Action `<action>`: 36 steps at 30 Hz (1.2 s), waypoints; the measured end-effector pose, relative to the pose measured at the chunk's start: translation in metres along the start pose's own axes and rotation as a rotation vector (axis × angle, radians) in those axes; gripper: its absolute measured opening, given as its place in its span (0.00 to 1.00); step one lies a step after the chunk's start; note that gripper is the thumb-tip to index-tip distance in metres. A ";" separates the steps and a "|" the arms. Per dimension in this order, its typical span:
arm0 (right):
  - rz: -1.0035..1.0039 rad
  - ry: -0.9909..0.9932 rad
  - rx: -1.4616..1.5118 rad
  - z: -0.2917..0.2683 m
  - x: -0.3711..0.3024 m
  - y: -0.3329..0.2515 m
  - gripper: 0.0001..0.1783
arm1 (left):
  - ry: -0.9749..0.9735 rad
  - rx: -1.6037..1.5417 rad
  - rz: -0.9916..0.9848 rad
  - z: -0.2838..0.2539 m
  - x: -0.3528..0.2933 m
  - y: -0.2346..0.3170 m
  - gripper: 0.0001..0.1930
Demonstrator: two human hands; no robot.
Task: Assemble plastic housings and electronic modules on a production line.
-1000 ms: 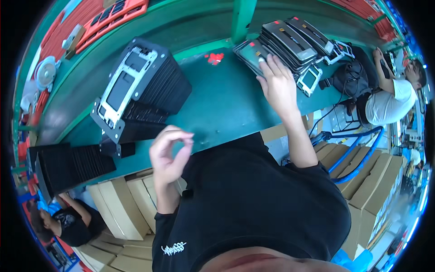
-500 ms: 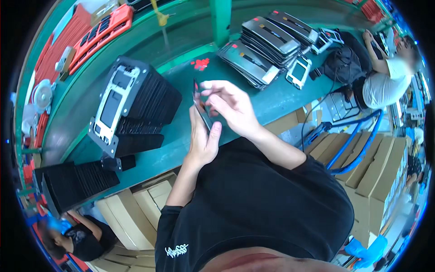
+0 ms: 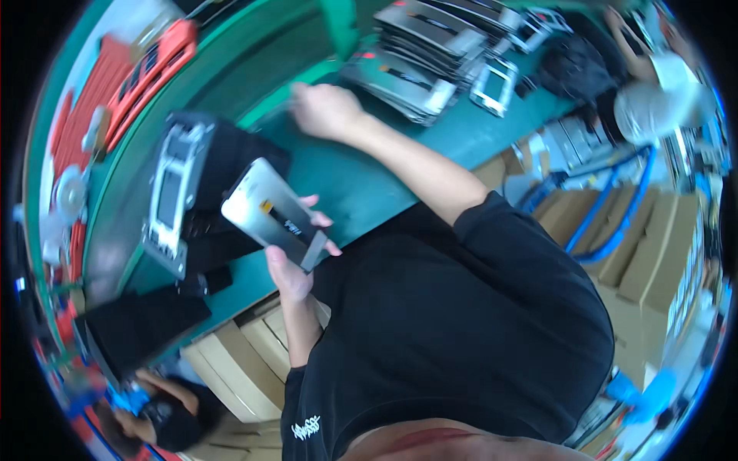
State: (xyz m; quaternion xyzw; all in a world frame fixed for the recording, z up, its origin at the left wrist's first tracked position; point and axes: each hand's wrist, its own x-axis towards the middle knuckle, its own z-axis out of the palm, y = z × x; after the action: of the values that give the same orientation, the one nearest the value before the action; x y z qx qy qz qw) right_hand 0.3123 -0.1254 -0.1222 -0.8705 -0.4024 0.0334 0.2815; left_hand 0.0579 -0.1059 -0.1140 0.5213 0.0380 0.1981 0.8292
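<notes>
My left hand (image 3: 290, 278) grips a flat silver-grey panel (image 3: 269, 207) by its lower end, thumb on the near edge and fingertips showing past the far edge. The panel is tilted, and a dark strip with an orange patch runs along its middle. My right hand (image 3: 327, 111) is stretched out over the far side of the green workbench (image 3: 369, 180). Its fingers are curled together and blurred; anything between them is hidden. Left of the panel stands a tall stack of black plates (image 3: 246, 154) with a white metal frame (image 3: 171, 192) at its front.
Stacked silver panels (image 3: 403, 81) lie at the far right, near a white frame (image 3: 494, 84) and a black bag (image 3: 576, 65). More black plates (image 3: 146, 326) stand near left. Cardboard boxes (image 3: 653, 253) flank me. People work at right (image 3: 653, 104) and lower left (image 3: 173, 411).
My right hand has left the panel and reached away over the bench. My left hand has moved left and turned the panel's silver face up. The whole view has shifted.
</notes>
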 end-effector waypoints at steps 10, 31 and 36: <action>-0.493 -0.454 1.349 -0.090 -0.053 -0.086 0.13 | 0.196 0.060 0.077 0.009 -0.019 0.060 0.46; -0.418 -0.234 1.146 -0.067 0.049 -0.108 0.23 | 0.517 1.517 0.227 -0.020 0.052 0.184 0.35; -0.318 -0.399 1.111 -0.062 0.049 -0.103 0.28 | 0.481 1.532 0.215 -0.015 0.067 0.186 0.37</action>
State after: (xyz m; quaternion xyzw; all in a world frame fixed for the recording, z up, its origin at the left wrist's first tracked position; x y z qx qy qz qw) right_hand 0.2925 -0.0657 -0.0080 -0.4999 -0.4947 0.3584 0.6140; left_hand 0.0612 0.0020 0.0523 0.8884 0.2903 0.3022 0.1872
